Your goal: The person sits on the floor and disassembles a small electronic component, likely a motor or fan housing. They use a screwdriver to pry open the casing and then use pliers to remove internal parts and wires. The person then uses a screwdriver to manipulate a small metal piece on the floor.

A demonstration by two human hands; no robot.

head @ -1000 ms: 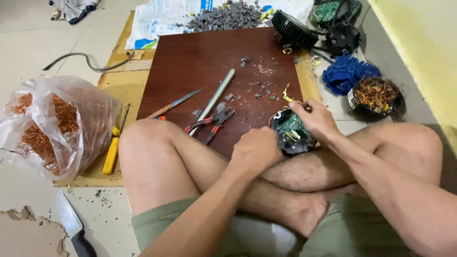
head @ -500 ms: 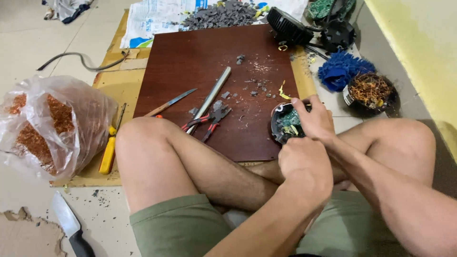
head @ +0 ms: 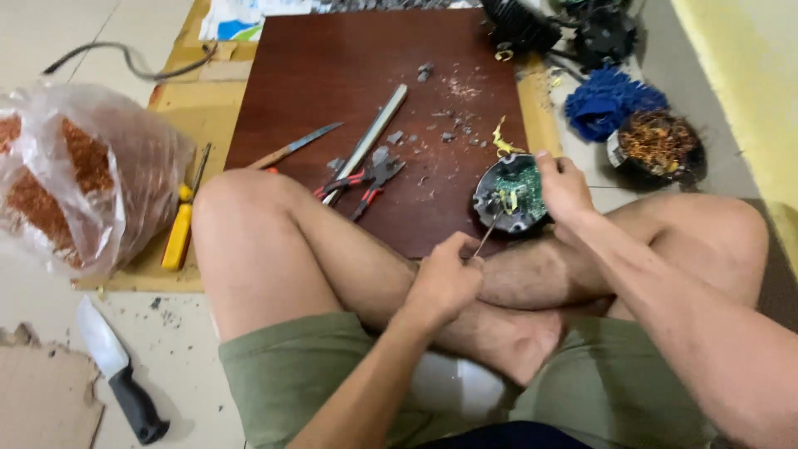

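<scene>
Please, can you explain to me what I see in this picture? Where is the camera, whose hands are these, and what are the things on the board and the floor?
The camera sits on a person's head and looks down at crossed bare legs. The right hand steadies a round black housing with a green circuit board at the edge of a dark wooden board. The left hand holds a thin metal tool whose tip reaches into the housing. On the board lie red-handled pliers, a metal bar and small debris. On the floor are a yellow screwdriver, a knife and a plastic bag of reddish material.

Hands (head: 445, 278) at round circuit unit (head: 509, 194)
</scene>
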